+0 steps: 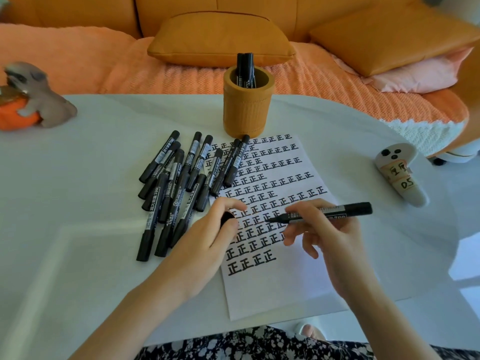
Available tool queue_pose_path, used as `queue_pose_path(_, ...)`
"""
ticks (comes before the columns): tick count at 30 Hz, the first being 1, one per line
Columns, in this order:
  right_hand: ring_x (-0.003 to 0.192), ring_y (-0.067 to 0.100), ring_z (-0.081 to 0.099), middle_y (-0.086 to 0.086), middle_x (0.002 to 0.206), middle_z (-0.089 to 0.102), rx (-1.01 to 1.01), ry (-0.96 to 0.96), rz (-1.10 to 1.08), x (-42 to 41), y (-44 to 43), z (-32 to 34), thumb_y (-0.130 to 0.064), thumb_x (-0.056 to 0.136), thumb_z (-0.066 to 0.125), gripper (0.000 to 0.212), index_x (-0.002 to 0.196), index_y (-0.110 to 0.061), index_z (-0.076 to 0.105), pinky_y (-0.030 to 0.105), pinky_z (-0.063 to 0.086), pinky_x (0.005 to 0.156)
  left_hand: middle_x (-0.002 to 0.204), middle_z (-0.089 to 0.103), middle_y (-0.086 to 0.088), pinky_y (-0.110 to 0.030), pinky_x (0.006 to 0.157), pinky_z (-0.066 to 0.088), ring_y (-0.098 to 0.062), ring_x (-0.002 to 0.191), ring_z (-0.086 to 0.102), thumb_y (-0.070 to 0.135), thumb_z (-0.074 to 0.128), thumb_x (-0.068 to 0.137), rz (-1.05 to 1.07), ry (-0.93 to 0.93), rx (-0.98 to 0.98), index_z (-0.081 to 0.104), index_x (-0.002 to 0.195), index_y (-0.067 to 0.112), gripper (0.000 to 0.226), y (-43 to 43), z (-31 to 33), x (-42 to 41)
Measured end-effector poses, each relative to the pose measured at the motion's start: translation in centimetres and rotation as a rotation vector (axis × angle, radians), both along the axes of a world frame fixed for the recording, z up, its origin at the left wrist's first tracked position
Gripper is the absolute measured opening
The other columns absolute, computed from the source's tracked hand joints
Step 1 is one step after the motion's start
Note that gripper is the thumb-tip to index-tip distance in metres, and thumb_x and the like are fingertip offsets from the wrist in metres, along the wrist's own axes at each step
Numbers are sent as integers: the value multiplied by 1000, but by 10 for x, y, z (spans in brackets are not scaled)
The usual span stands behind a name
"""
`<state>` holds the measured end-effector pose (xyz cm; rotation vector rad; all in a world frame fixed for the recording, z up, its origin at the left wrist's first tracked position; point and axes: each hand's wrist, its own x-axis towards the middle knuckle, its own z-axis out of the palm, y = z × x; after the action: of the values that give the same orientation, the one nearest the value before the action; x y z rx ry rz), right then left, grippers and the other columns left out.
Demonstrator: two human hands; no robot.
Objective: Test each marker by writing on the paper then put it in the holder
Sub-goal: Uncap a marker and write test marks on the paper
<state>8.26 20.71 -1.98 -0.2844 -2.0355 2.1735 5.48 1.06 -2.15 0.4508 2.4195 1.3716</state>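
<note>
— Which way does the marker lie?
— The marker (337,210) lies almost level over the paper (272,289), with its long axis running left to right. The bare tip is at the left, over the written rows, and the tail is out to the right, a little higher. The right grip (324,235) pinches it mid-barrel with curled fingers.
— And around it?
— Far left on the surface (78,203) sits a grey animal figurine (39,100). Then comes a loose pile of capped markers (176,188), some overlapping the paper's left edge. The left grip (207,235) holds a black cap (226,218), just left of the tip. Behind the paper stands the orange holder (246,113), with markers upright in it. Far right lies a white ghost-shaped thing (400,175) with labels.
— How does it look?
— It has a black barrel, a pale printed label and a dark tip. I can't tell whether the tip touches the sheet.
</note>
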Motion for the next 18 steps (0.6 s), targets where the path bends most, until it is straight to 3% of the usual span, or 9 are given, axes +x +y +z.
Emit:
queue_pose_path(2, 41, 22, 47, 17, 51, 59, 38, -47, -44, 2, -1, -2, -30, 74, 71, 36, 69, 4, 61, 20, 29, 39, 85, 62, -3, -35, 64, 44, -26, 72, 55, 44, 31, 94, -1, 31, -35, 35, 115, 52, 22, -1, -5, -1)
queue_pose_path(4, 38, 17, 41, 11, 44, 51, 85, -89, -104, 3, -1, -4, -35, 65, 75, 37, 58, -6, 53, 17, 32, 41, 97, 63, 15, -17, 68, 44, -1, 79, 58, 44, 36, 93, 14, 57, -66, 34, 116, 50, 24, -1, -9, -3)
queue_pose_path(7, 40, 12, 39, -1, 43, 46, 184, -121, -154, 5, -1, -10, -36, 67, 79, 38, 48, -20, 49, 18, 33, 44, 107, 59, 23, -4, 67, 40, 16, 79, 54, 41, 46, 91, 45, 90, -81, 36, 114, 45, 25, -2, -12, -3)
queue_pose_path(11, 43, 2, 38, -12, 41, 43, 285, -85, -213, 4, -5, -19, -26, 77, 76, 39, 52, -15, 49, 12, 30, 46, 106, 60, 23, -2, 67, 38, 15, 77, 54, 39, 54, 89, 76, 106, -69, 43, 109, 40, 23, -1, -14, -5)
queue_pose_path(14, 42, 1, 37, -14, 38, 43, 316, -69, -218, 5, -7, -21, -12, 83, 69, 38, 55, -10, 44, 10, 28, 43, 99, 57, 27, -2, 69, 40, 15, 82, 55, 39, 54, 89, 64, 107, -86, 45, 107, 38, 20, 0, -16, -4)
queue_pose_path(18, 42, 3, 33, -11, 42, 38, 328, -66, -228, 7, -9, -22, -10, 83, 68, 37, 56, -12, 42, 12, 25, 42, 99, 64, 21, -7, 70, 43, 10, 81, 58, 37, 56, 88, 72, 102, -79, 45, 103, 36, 18, 0, -17, -5)
